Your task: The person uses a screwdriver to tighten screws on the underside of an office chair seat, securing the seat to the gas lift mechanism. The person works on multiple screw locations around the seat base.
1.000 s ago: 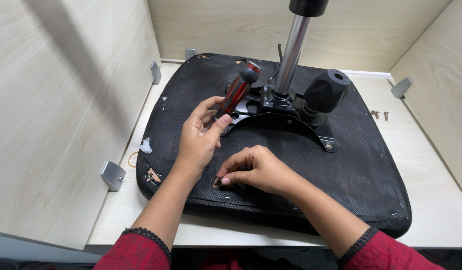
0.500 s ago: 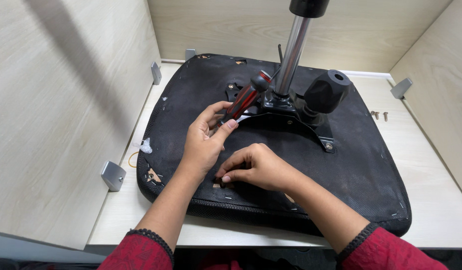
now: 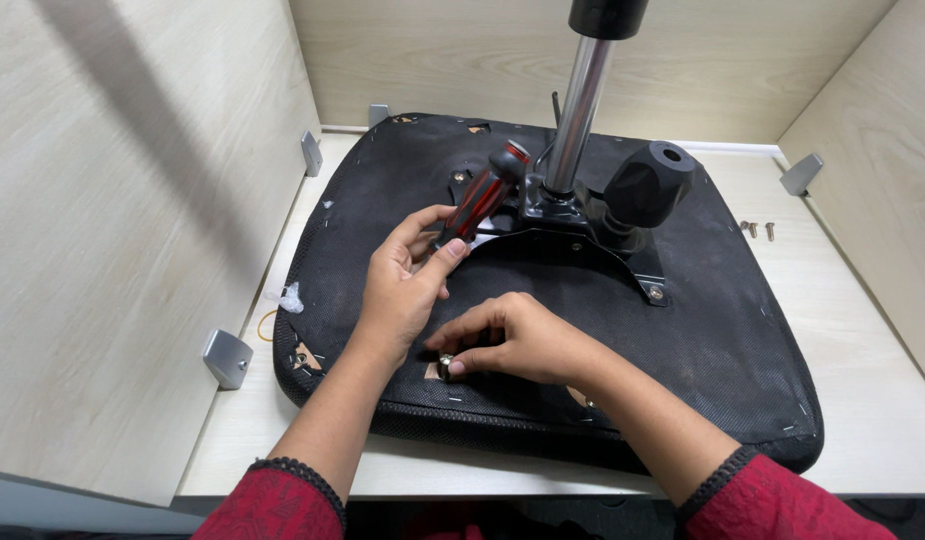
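An upturned black chair seat lies on a pale wooden table, with a black metal mechanism plate, a chrome gas-lift column and a black knob on it. My left hand holds a red-and-black screwdriver by its handle, which tilts up to the right. My right hand pinches a small metal bolt with a washer against the seat's near edge, just below my left hand.
Light wooden panels wall the table on the left, back and right. Metal corner brackets sit along the walls. Two loose screws lie on the table at the right. A torn patch shows at the seat's near-left corner.
My left hand has swung the screwdriver handle a little to the right and upward. My right hand has stayed on the bolt at the seat's near edge.
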